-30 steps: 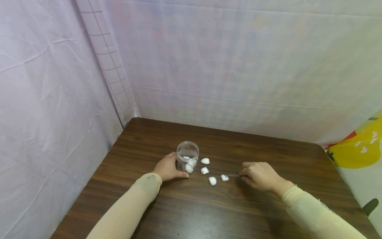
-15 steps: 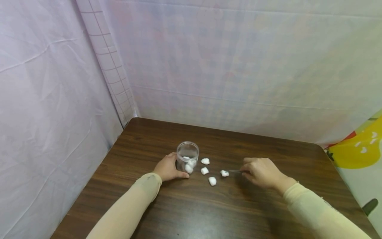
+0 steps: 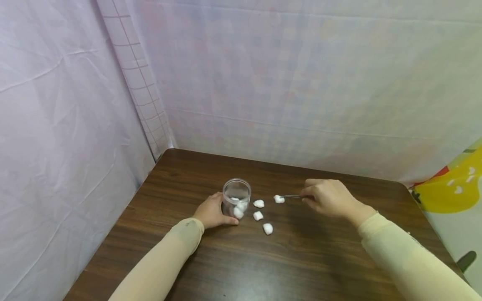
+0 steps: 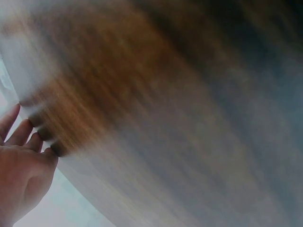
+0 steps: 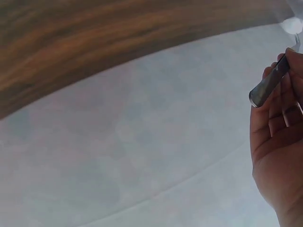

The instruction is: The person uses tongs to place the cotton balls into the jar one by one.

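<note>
A clear plastic jar point(image 3: 237, 196) with several cotton balls inside stands upright, its top uncovered. My left hand point(image 3: 214, 212) holds it from the left, thumb at the front and fingers behind; the left wrist view catches that hand point(image 4: 28, 170) at its edge. In my right hand point(image 3: 327, 198) are metal tweezers point(image 3: 291, 196), pinched between thumb and fingers, with a cotton ball point(image 3: 279, 199) at their tips. The handle of the tweezers point(image 5: 270, 85) shows in the right wrist view. Three loose cotton balls point(image 3: 258, 215) lie just right of the jar.
The dark wood-grain table point(image 3: 241, 259) carries all of this. A pale curtain point(image 3: 301, 83) hangs along its back edge and another white cloth point(image 3: 67, 146) on the left. At the far right is a yellow printed shape point(image 3: 452, 192).
My right hand has moved away from me, toward the table's back, carrying the tweezers and their cotton ball. The left hand, the jar and the loose cotton balls look unmoved.
</note>
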Action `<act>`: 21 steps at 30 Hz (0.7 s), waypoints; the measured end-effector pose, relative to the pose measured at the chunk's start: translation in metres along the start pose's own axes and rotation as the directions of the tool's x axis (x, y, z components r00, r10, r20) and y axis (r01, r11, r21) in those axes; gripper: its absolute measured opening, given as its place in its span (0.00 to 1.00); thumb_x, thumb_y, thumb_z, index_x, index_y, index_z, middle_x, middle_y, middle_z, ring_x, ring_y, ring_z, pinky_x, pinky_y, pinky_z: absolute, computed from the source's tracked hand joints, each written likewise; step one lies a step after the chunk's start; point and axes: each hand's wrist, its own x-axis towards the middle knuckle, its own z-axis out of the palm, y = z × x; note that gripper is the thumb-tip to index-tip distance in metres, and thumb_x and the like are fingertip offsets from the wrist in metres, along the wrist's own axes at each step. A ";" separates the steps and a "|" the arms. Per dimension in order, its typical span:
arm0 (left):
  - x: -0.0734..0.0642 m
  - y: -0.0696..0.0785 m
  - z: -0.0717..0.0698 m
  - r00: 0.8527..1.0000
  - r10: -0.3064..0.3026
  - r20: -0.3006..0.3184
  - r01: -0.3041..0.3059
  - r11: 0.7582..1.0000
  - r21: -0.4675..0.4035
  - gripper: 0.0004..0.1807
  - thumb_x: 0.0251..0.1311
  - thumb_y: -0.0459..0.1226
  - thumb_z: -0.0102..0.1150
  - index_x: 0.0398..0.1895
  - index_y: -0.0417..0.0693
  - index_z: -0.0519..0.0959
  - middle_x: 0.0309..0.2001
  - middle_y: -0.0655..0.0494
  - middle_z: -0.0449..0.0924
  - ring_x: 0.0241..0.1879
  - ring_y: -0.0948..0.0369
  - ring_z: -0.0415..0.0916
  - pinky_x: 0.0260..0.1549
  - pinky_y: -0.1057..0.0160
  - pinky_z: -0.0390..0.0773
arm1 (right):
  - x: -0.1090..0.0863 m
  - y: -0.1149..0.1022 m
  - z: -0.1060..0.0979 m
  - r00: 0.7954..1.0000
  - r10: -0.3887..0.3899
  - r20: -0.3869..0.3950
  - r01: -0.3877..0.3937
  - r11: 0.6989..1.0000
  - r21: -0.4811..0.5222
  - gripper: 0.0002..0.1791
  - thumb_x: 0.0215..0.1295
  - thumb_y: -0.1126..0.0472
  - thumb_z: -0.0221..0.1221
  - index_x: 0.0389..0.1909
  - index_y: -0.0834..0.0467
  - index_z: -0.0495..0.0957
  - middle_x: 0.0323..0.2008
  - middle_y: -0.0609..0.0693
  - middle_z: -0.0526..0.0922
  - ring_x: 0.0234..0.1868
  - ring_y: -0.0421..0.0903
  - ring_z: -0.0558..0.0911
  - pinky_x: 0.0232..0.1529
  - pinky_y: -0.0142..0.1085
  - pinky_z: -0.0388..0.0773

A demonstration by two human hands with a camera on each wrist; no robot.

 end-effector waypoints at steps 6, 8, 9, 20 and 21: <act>0.000 -0.001 0.002 1.000 0.002 -0.006 -0.002 1.000 0.001 0.57 0.38 0.66 0.75 0.69 0.42 0.70 0.67 0.46 0.70 0.66 0.45 0.67 0.63 0.46 0.68 | 0.023 -0.006 -0.011 0.999 -0.021 -0.025 0.021 1.000 0.015 0.06 0.58 0.57 0.70 0.36 0.52 0.88 0.29 0.38 0.73 0.20 0.32 0.68 0.17 0.32 0.68; 0.000 -0.001 0.002 1.000 0.002 -0.005 -0.002 1.000 0.004 0.57 0.38 0.66 0.75 0.69 0.43 0.70 0.66 0.47 0.70 0.65 0.45 0.67 0.62 0.46 0.69 | 0.031 -0.008 -0.013 0.999 -0.020 -0.031 0.021 0.999 0.030 0.06 0.59 0.57 0.70 0.36 0.52 0.88 0.29 0.38 0.74 0.21 0.33 0.69 0.18 0.32 0.68; 0.000 -0.001 0.002 1.000 0.008 -0.008 -0.008 1.000 0.004 0.57 0.37 0.66 0.75 0.68 0.42 0.70 0.66 0.46 0.71 0.65 0.45 0.68 0.62 0.46 0.69 | 0.035 -0.010 -0.013 0.999 -0.019 -0.033 0.020 0.999 0.039 0.06 0.59 0.58 0.70 0.36 0.52 0.88 0.30 0.38 0.74 0.21 0.33 0.69 0.18 0.32 0.68; 0.001 -0.001 0.002 1.000 0.010 -0.009 -0.010 1.000 0.000 0.57 0.38 0.66 0.75 0.69 0.43 0.70 0.66 0.46 0.71 0.64 0.46 0.69 0.62 0.47 0.69 | 0.076 -0.023 -0.014 0.999 -0.030 -0.040 0.032 0.998 0.056 0.06 0.60 0.58 0.69 0.38 0.52 0.89 0.34 0.42 0.80 0.24 0.36 0.76 0.21 0.36 0.75; 0.001 -0.001 0.002 1.000 0.012 -0.009 -0.012 1.000 -0.001 0.57 0.38 0.66 0.75 0.68 0.43 0.70 0.66 0.46 0.71 0.64 0.46 0.69 0.62 0.47 0.70 | 0.078 -0.025 -0.013 0.998 -0.038 -0.041 0.040 0.998 0.056 0.06 0.60 0.58 0.70 0.38 0.53 0.89 0.33 0.41 0.80 0.23 0.36 0.75 0.21 0.36 0.75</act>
